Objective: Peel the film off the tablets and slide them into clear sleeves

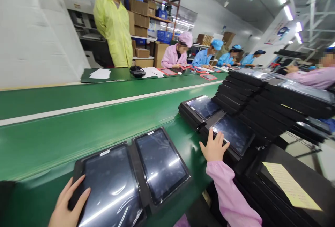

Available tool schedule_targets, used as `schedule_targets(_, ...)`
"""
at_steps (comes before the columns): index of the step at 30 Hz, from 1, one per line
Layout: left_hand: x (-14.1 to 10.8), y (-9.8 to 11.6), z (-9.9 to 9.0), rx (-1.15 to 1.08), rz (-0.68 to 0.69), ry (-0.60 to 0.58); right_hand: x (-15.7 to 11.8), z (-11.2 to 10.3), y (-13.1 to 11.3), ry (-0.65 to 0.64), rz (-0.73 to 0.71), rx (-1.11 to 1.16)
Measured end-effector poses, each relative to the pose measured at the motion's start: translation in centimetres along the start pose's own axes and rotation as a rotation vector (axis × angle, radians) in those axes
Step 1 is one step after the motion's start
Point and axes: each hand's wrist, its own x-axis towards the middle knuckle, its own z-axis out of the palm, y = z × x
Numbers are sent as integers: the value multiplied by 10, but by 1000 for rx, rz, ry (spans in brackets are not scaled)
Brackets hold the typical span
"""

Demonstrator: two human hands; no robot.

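Note:
My left hand (69, 202) lies at the left edge of a black tray (78, 167), fingers apart, thumb and forefinger over its rim. In that tray sit two dark, glossy tablet screens under clear film, a larger-looking left screen (108, 181) and a right screen (161, 164), each with a small white label at its top. My right hand (214, 146), in a pink sleeve, is spread open at the near edge of another screen (232, 132). This one lies in the top tray of a low stack, beside a further screen (204, 107).
Tall piles of black trays (251, 97) stand to the right. A yellow written sheet (290, 185) lies on a black surface there. A green bench (78, 118) with a white line (115, 105) runs across. Several co-workers sit along it; a person in yellow (115, 28) stands behind.

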Motion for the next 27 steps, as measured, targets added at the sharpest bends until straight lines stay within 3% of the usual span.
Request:
schedule_targets(4, 0, 2, 10, -119, 88, -18, -25, -5, -73, -257, -342, 245)
schedule_targets(8, -25, 5, 6, -25, 206, -12, -51, -17, -137, -455, -726, 384)
schedule_targets(12, -69, 7, -4, 206, 376, -254, -55, -25, -182, -559, -940, 462)
schedule_targets(15, -89, 5, -12, 298, 429, -359, -44, -19, -220, -584, -999, 533)
schedule_targets(20, -86, -2, -16, 362, 551, -260, -21, 7, -270, -610, -1025, 727)
schedule_targets(27, -82, -7, -23, 372, 703, -219, -7, 29, -264, -521, -778, 1061)
